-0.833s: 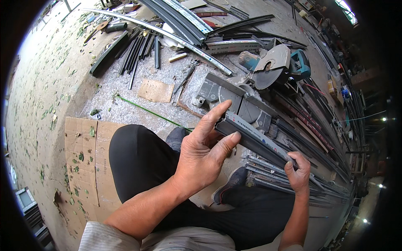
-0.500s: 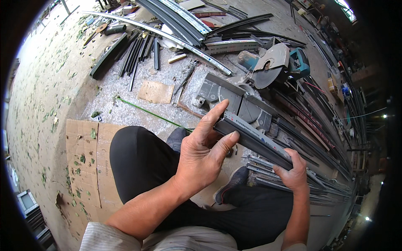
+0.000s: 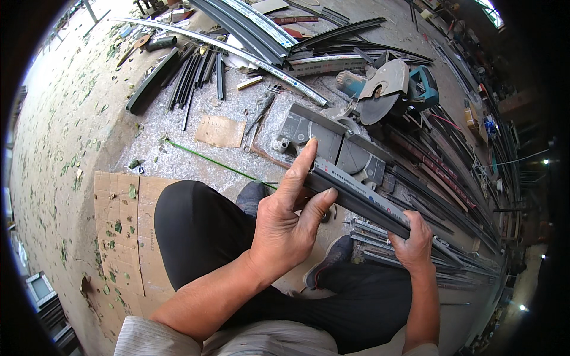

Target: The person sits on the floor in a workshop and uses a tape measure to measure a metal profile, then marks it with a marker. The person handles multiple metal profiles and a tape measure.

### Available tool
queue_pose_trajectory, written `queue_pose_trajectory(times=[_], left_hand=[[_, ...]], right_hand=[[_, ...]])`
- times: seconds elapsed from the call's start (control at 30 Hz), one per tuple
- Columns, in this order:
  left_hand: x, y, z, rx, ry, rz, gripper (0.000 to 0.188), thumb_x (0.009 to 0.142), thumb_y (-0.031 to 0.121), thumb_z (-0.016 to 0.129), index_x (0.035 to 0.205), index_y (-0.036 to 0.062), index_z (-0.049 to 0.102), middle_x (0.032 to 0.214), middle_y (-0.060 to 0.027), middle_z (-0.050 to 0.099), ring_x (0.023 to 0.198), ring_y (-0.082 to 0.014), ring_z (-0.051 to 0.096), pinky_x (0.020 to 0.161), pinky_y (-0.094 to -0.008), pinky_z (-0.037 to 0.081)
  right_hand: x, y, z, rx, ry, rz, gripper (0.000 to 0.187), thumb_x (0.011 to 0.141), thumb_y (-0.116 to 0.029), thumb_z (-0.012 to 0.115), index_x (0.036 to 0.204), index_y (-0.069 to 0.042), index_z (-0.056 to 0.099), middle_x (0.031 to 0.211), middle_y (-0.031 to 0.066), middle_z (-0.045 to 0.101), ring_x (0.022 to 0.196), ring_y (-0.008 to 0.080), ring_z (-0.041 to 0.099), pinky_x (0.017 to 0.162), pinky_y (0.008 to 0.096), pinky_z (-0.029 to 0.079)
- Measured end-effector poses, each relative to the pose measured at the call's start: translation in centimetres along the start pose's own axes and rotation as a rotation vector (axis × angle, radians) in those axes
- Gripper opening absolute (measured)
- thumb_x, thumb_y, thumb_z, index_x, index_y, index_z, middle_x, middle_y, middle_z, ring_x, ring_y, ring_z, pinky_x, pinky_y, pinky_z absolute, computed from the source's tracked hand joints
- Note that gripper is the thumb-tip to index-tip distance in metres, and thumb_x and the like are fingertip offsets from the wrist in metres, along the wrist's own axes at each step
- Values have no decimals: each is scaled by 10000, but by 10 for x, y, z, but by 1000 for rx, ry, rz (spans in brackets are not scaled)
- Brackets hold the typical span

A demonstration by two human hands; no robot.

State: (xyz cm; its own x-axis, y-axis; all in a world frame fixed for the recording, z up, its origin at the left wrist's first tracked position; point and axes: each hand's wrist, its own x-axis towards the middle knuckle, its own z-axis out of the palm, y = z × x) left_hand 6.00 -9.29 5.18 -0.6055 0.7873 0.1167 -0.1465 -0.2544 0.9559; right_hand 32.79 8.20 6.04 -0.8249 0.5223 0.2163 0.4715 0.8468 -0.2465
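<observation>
Across my lap slants a dark grey metal profile (image 3: 362,204) with a pale printed film strip along its upper face. Its far end rises toward the left. At that end is my left hand (image 3: 282,228); the thumb rests against the profile's near side, the index finger points up past the end, and the other fingers are partly hidden behind it. Farther down the profile, my right hand (image 3: 414,243) is closed around it, thumb on the near side. Just beyond the profile stands a miter saw (image 3: 386,98), its blade raised above a grey metal base (image 3: 309,132).
Several dark profiles (image 3: 252,35) lie piled beyond the saw, and more lengths (image 3: 433,160) stretch along the right. Loose profiles (image 3: 380,237) lie under my right hand. A thin green rod (image 3: 208,157) and flattened cardboard (image 3: 122,231) are on the floor at left.
My left index finger has shifted slightly left and stands more upright. My right hand and the profile have moved a little to the left.
</observation>
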Motion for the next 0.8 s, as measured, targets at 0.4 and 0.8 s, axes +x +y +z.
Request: queue_pose_trajectory(times=[0.4,0.8], left_hand=[[2,1,0,-28,-14,20,743,1063,2,682,1710,46,321,1350,-61,643,1131,-92,621,969,-260,530],[1,1,1,30,-11,65,771,1053,15,698,1713,49,302,1167,-70,721,981,-94,674,855,-278,573]], right_hand=[[-5,-2,4,-155,29,-33,650,695,-1,898,1245,-24,552,1019,196,647,942,430,676,789,512,536],[-11,3,2,-189,27,-50,661,703,50,877,1265,-17,535,1049,208,646,951,433,675,809,512,547]])
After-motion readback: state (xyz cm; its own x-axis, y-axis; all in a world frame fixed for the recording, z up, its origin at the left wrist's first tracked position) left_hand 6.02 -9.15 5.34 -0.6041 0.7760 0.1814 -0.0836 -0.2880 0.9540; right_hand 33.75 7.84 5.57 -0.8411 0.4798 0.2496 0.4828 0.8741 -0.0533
